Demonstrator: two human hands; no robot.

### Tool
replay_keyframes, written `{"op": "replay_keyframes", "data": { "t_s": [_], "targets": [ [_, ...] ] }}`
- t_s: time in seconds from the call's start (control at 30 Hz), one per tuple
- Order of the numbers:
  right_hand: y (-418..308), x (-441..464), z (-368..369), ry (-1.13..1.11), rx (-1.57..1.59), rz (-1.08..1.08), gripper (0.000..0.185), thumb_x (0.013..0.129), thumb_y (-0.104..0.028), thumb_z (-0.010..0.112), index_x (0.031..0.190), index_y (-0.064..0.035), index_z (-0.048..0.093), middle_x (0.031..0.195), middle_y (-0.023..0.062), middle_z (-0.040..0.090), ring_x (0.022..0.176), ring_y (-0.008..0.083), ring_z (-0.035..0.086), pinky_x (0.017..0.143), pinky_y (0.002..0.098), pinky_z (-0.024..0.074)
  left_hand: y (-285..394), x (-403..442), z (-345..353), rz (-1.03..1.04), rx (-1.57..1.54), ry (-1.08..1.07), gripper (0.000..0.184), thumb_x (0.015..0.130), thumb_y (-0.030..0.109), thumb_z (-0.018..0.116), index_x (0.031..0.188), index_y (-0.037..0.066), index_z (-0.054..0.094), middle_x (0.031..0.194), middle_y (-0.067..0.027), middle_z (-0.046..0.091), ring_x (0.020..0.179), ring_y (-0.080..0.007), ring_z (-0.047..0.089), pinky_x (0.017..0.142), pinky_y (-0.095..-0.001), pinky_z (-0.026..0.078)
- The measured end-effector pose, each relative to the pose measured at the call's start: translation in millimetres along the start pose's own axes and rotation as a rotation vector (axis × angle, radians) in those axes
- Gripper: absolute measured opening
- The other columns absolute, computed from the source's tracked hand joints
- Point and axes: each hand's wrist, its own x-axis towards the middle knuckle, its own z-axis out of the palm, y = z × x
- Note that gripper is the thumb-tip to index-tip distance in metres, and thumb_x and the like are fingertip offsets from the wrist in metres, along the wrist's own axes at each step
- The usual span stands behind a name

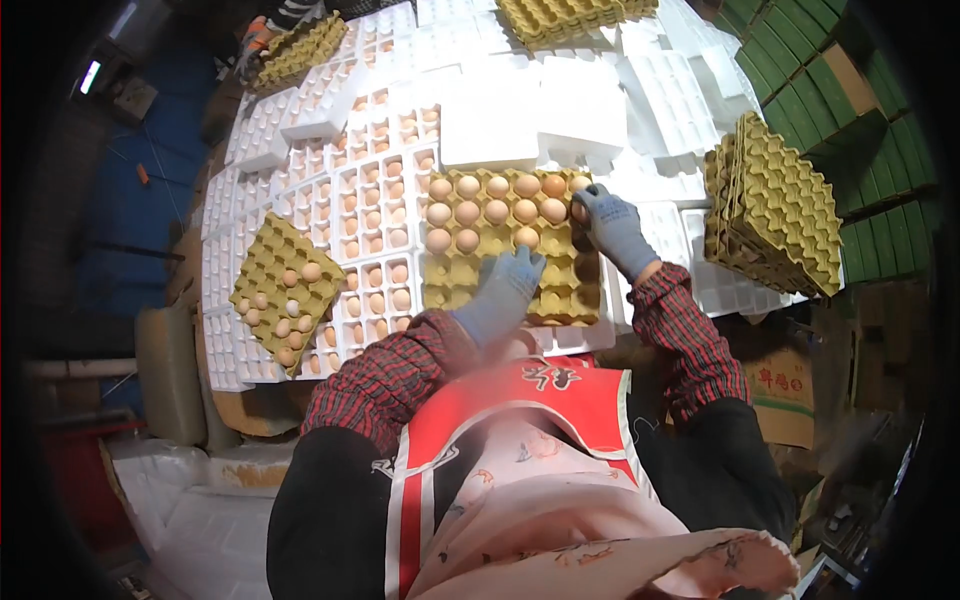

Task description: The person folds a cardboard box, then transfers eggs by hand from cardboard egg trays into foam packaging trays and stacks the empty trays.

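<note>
A yellow-brown pulp egg tray (pixel 447 292) lies in front of me, its far rows filled with eggs. My left hand (pixel 503 288), in a grey-blue glove, reaches over the near half, fingertips closed against an egg (pixel 526 238) in the third row. At the tray's right edge my right hand (pixel 613 226), gloved alike, has its fingers around an egg (pixel 579 211), partly hidden by them. Several cups around my left hand hold no eggs. White foam trays (pixel 362 262) with eggs in their square cells adjoin on the left.
A smaller-looking pulp tray (pixel 262 262) with several eggs sits tilted at left. Stacked pulp trays (pixel 775 205) stand at right. White foam lids (pixel 488 120) lie beyond my tray. A co-worker's gloved hand (pixel 256 40) is at a far-left pulp tray (pixel 300 52). Green stacks (pixel 850 130) line the right.
</note>
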Motion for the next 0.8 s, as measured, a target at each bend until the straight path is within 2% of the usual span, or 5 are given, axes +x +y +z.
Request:
{"op": "replay_keyframes", "data": {
  "t_s": [0.13, 0.23, 0.33, 0.53, 0.8],
  "targets": [
    [22.0, -0.9, -1.7, 0.023, 0.324, 0.008, 0.026, 0.09, -0.022, 0.065, 0.114, -0.0124, 0.063, 0.101, 0.0107, 0.068, 0.087, 0.0263, 0.069, 0.075, 0.038, 0.0555, -11.4, 3.2, 6.4, -0.097, -0.427, -0.008, 0.057, 0.085, 0.026, 0.068, 0.136, 0.007, 0.051, 0.108, -0.0095, 0.062, 0.092, -0.0231, 0.063, 0.076, -0.0376, 0.05],
    [49.2, -10.9, -9.7, 0.081, 1.313, 0.302, 0.044, 0.089, -0.028, 0.073, 0.125, -0.0054, 0.063, 0.108, 0.006, 0.069, 0.088, 0.0163, 0.068, 0.073, 0.0297, 0.0558, -40.7, -13.8, 14.5, -0.139, -1.231, 0.424, 0.055, 0.085, 0.027, 0.07, 0.134, 0.008, 0.053, 0.11, -0.0104, 0.066, 0.094, -0.019, 0.064, 0.075, -0.0313, 0.051],
    [51.7, -2.3, -37.2, 0.123, 1.543, 0.401, 0.045, 0.086, -0.028, 0.078, 0.123, -0.006, 0.065, 0.108, 0.0052, 0.066, 0.088, 0.0148, 0.066, 0.071, 0.0291, 0.0569, -69.6, -8.0, -12.9, -0.317, -2.329, 0.167, 0.047, 0.087, 0.025, 0.073, 0.129, 0.006, 0.063, 0.113, -0.0045, 0.068, 0.101, -0.0131, 0.065, 0.082, -0.0248, 0.051],
    [14.4, 64.7, -23.5, -0.178, -0.243, 0.084, 0.032, 0.079, -0.015, 0.072, 0.111, -0.0174, 0.071, 0.136, 0.0104, 0.051, 0.11, 0.0347, 0.062, 0.091, 0.045, 0.0549, -28.1, 109.6, 13.8, -0.243, -0.281, 0.156, 0.033, 0.084, 0.035, 0.069, 0.107, 0.012, 0.072, 0.113, -0.01, 0.06, 0.096, -0.0238, 0.06, 0.076, -0.0411, 0.05],
    [60.5, 89.9, -35.9, -0.521, 0.705, 0.146, 0.051, 0.069, -0.027, 0.083, 0.112, -0.0034, 0.068, 0.112, 0.0099, 0.067, 0.096, 0.0165, 0.066, 0.082, 0.0319, 0.0543, -49.5, 111.1, 10.0, -0.268, -0.357, 0.241, 0.032, 0.082, 0.039, 0.068, 0.103, 0.015, 0.071, 0.111, -0.0117, 0.059, 0.097, -0.029, 0.062, 0.074, -0.0444, 0.053]
  ]
}}
